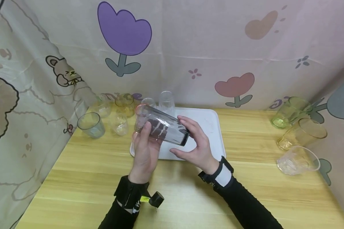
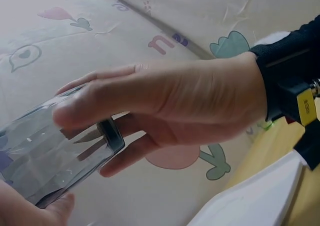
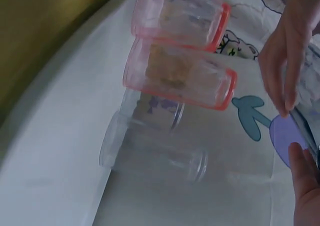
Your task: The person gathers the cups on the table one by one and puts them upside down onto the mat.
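A smoky grey drinking glass (image 1: 163,125) with a dark thick base is held tilted above the white tray (image 1: 210,133), base toward the lower right. My left hand (image 1: 145,151) grips its left part, thumb across the near side. Around the base end is my right hand (image 1: 197,146), fingers extended along the far edge and thumb spread apart from the glass. In the right wrist view, two pink glasses (image 3: 175,73) and two clear glasses (image 3: 152,148) stand in a row on the tray. The head view mostly hides the pink ones behind the left hand and held glass.
Left of the tray stand a greyish glass (image 1: 91,125), a yellow glass (image 1: 125,106) and clear glasses (image 1: 119,124). At the table's right edge are a green glass (image 1: 288,114), an amber glass (image 1: 299,135) and a clear glass (image 1: 295,162). A patterned curtain (image 1: 183,38) hangs behind.
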Tool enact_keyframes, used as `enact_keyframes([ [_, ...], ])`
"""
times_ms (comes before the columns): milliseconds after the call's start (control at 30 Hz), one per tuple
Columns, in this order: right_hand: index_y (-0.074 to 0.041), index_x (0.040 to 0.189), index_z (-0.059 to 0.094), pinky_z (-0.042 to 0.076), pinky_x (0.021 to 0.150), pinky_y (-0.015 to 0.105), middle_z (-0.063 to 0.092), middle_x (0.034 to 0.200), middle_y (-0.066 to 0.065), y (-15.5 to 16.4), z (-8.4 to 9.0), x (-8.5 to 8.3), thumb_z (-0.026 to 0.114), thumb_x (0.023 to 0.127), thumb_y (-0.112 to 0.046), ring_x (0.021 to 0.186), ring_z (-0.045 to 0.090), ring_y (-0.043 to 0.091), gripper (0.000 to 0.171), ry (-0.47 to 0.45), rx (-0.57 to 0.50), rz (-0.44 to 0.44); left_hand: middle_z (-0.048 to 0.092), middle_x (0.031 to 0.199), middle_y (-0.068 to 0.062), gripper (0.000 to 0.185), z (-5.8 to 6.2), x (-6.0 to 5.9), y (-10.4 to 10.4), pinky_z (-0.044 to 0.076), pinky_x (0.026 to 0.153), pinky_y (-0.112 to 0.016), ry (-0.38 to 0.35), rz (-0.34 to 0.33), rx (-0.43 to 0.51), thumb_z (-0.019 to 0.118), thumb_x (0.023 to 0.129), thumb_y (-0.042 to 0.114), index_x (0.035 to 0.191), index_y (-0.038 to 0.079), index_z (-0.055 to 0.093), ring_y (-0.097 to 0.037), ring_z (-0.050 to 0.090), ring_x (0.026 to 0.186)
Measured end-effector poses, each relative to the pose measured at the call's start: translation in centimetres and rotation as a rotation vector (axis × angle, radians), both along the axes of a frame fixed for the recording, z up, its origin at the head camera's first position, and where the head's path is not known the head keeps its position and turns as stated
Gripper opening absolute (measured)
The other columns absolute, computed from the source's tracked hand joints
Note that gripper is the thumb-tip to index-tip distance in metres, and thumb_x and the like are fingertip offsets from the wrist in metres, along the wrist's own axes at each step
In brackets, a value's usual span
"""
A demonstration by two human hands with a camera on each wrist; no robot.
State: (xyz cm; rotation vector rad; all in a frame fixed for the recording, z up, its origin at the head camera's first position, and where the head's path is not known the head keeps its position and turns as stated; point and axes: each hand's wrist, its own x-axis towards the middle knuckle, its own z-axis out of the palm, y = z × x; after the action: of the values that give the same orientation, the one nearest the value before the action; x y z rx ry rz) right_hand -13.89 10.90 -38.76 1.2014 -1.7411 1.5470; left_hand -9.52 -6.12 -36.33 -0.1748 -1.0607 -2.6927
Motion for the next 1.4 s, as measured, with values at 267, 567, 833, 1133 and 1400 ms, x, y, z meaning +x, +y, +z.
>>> enact_keyframes([
  [267,0.006,0.135,0.054,0.059,0.094,0.030,0.054,0.143,0.023,-1.1,0.6,0.2,0.092,0.069,0.004,0.129,0.057,0.034,0.077,-0.040,0.009,-0.054,0.059,0.135,-0.009,0.065,0.1,-0.2,-0.2,0.055,0.099,-0.035,-0.044,-0.008,0.039,0.073,0.097,0.040,0.150,0.015,0.046,-0.023,0.060,0.119],
  [567,0.005,0.131,0.056,0.060,0.093,0.034,0.058,0.140,0.019,-1.3,2.0,-0.4,0.093,0.064,0.008,0.129,0.058,0.034,0.076,-0.090,0.016,-0.028,0.062,0.129,-0.006,0.068,0.5,-0.2,-0.6,0.054,0.102,-0.034,-0.073,-0.037,0.079,0.077,0.092,0.050,0.143,0.013,0.052,-0.018,0.062,0.115],
  [833,0.013,0.132,0.046,0.052,0.105,0.039,0.060,0.138,0.024,-2.1,3.4,-0.9,0.090,0.062,0.013,0.129,0.057,0.036,0.082,-0.071,-0.069,0.041,0.054,0.139,-0.008,0.083,1.0,-0.3,-1.2,0.053,0.102,-0.028,-0.072,-0.125,0.039,0.070,0.089,0.065,0.153,0.019,0.043,-0.017,0.059,0.120],
  [1133,0.018,0.134,0.042,0.046,0.109,0.044,0.061,0.139,0.024,-3.0,5.0,-1.3,0.090,0.071,-0.005,0.130,0.054,0.040,0.082,-0.038,-0.159,0.065,0.059,0.127,-0.006,0.084,1.2,-0.1,-2.0,0.054,0.098,-0.025,-0.118,-0.203,-0.005,0.061,0.091,0.072,0.148,0.014,0.040,-0.014,0.063,0.110],
  [1400,0.004,0.137,0.044,0.048,0.107,0.042,0.064,0.135,0.021,-3.5,6.8,-1.8,0.092,0.077,-0.027,0.128,0.056,0.040,0.083,-0.094,-0.375,-0.019,0.058,0.135,-0.008,0.060,1.9,0.2,-3.6,0.046,0.112,-0.031,-0.097,-0.059,-0.049,0.057,0.104,0.051,0.142,0.006,0.047,-0.021,0.059,0.124],
])
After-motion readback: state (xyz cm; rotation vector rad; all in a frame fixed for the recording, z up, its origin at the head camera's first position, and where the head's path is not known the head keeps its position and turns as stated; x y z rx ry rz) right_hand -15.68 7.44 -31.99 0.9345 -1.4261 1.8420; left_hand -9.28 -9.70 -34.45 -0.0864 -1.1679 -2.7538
